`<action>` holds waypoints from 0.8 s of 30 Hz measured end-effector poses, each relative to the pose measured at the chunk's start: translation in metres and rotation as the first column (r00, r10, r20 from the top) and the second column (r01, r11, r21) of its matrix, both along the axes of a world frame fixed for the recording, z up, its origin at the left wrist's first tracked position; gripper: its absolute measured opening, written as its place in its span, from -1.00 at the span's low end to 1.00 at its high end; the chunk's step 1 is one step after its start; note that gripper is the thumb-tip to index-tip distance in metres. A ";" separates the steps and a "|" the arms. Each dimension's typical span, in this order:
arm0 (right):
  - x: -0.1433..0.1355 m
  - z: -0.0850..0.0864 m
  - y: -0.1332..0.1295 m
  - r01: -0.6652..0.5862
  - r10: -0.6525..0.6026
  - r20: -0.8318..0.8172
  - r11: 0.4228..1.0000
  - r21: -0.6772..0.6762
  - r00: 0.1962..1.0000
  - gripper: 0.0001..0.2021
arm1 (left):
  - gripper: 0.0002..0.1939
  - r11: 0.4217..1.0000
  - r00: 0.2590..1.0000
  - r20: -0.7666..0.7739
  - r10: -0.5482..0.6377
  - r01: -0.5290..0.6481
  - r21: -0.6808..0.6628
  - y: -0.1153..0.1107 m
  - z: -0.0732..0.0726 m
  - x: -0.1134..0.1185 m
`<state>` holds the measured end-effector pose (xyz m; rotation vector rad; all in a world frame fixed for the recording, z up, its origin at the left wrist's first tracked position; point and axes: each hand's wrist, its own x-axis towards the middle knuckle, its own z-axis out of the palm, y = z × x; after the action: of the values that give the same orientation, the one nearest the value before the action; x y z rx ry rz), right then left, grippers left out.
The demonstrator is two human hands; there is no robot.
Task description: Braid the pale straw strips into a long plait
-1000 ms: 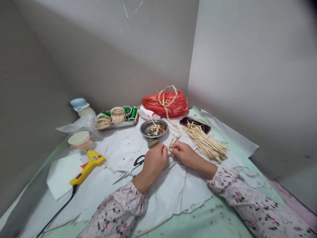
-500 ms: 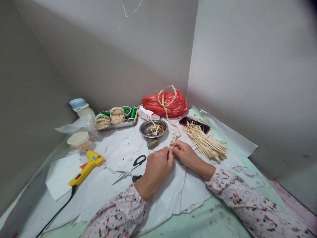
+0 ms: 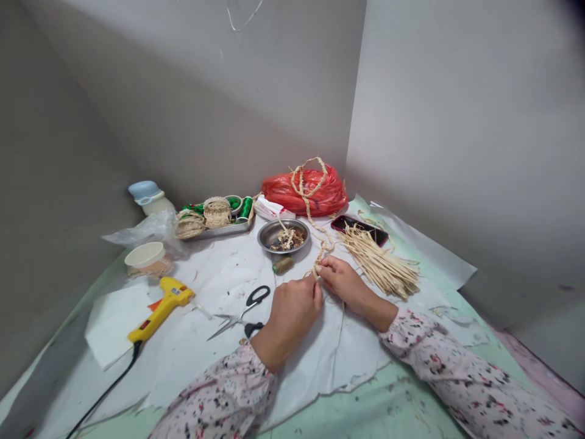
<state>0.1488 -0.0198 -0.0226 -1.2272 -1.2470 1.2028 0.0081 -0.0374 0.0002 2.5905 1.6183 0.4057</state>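
A braided straw cord (image 3: pixel 309 210) loops over the red plastic bag and runs down the paper to my fingers. My left hand (image 3: pixel 295 311) is closed on its near end, the thumb and forefinger pinched. Just to the right, my right hand (image 3: pixel 345 281) pinches the same cord with its fingertips. The two hands almost touch. A bundle of dry straw strips (image 3: pixel 384 262) lies right of my right hand. Scissors (image 3: pixel 242 314) with black handles lie spread left of my left hand. The strands between my fingertips are partly hidden.
Behind the hands are a metal bowl (image 3: pixel 283 238) of scraps, a small spool (image 3: pixel 283 264) and the red bag (image 3: pixel 287 192). A yellow glue gun (image 3: pixel 162 308), cup (image 3: pixel 147 259) and tray (image 3: pixel 223 230) stand left. A phone (image 3: pixel 359 228) lies under the straw tips.
A thin strand now sticks out to the left above my left hand's fingertips. Both hands have shifted very slightly and keep hold of the cord.
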 end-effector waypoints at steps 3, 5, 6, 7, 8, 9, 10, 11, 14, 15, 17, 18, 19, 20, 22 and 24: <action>0.000 0.001 -0.001 -0.064 0.059 -0.113 0.997 -0.038 0.992 -0.79 | -0.66 1.000 1.000 -0.007 0.006 -0.006 -0.011 0.000 0.001 0.000; -0.001 0.001 -0.001 -0.095 0.087 -0.175 0.995 -0.038 0.981 -0.77 | -0.65 1.000 1.000 -0.009 0.017 -0.017 -0.024 0.000 0.003 0.001; -0.001 0.001 -0.001 -0.103 0.094 -0.194 0.994 -0.037 0.976 -0.76 | -0.64 0.999 1.000 -0.009 0.019 -0.020 -0.028 0.000 0.003 0.001; -0.001 0.001 -0.001 -0.107 0.097 -0.207 0.994 -0.037 0.973 -0.75 | -0.64 0.999 1.000 -0.009 0.021 -0.022 -0.031 0.000 0.003 0.001; -0.001 0.001 0.000 -0.107 0.096 -0.216 0.994 -0.038 0.972 -0.75 | -0.64 0.999 1.000 -0.009 0.020 -0.020 -0.032 0.000 0.003 0.002; -0.002 0.000 0.000 -0.103 0.092 -0.223 0.994 -0.039 0.971 -0.75 | -0.64 0.999 1.000 -0.008 0.017 -0.017 -0.032 0.000 0.003 0.002; -0.002 0.000 0.000 -0.100 0.089 -0.226 0.994 -0.039 0.970 -0.75 | -0.64 0.999 1.000 -0.006 0.014 -0.014 -0.029 0.000 0.002 0.002; -0.002 0.000 0.000 -0.097 0.086 -0.228 0.995 -0.037 0.970 -0.74 | -0.64 1.000 1.000 -0.003 0.012 -0.012 -0.023 0.000 0.001 0.002; -0.001 0.000 0.000 -0.095 0.086 -0.234 0.995 -0.030 0.968 -0.73 | -0.64 1.000 1.000 0.019 0.023 -0.022 -0.018 0.002 -0.001 0.002; -0.001 0.000 0.001 -0.094 0.084 -0.239 0.995 -0.034 0.967 -0.72 | -0.64 0.999 0.999 0.026 0.028 -0.027 -0.025 0.003 -0.002 0.002; -0.002 0.000 0.001 -0.091 0.077 -0.251 0.995 -0.045 0.965 -0.70 | -0.64 0.998 0.999 0.040 0.033 -0.031 -0.045 0.003 -0.002 0.002; -0.002 0.001 0.001 -0.091 0.075 -0.256 0.995 -0.049 0.964 -0.70 | -0.64 0.998 0.998 0.045 0.035 -0.033 -0.051 0.003 -0.001 0.002; -0.002 0.001 0.001 -0.091 0.075 -0.260 0.995 -0.050 0.963 -0.70 | -0.64 0.998 0.998 0.048 0.036 -0.033 -0.053 0.003 -0.001 0.002; -0.002 0.002 0.001 -0.092 0.076 -0.262 0.995 -0.049 0.962 -0.71 | -0.64 0.998 0.998 0.050 0.036 -0.033 -0.052 0.003 0.000 0.002; -0.003 0.003 0.000 -0.091 0.076 -0.265 0.995 -0.047 0.961 -0.72 | -0.63 0.999 0.998 0.050 0.025 -0.023 -0.047 0.002 0.000 0.002; -0.004 0.003 -0.001 -0.086 0.070 -0.272 0.995 -0.048 0.960 -0.72 | -0.63 0.999 0.999 0.052 0.006 -0.003 -0.045 0.001 0.000 0.002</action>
<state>0.1451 -0.0207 -0.0192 -1.0231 -1.0710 1.4223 0.0104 -0.0365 0.0002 2.5230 1.5981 0.4284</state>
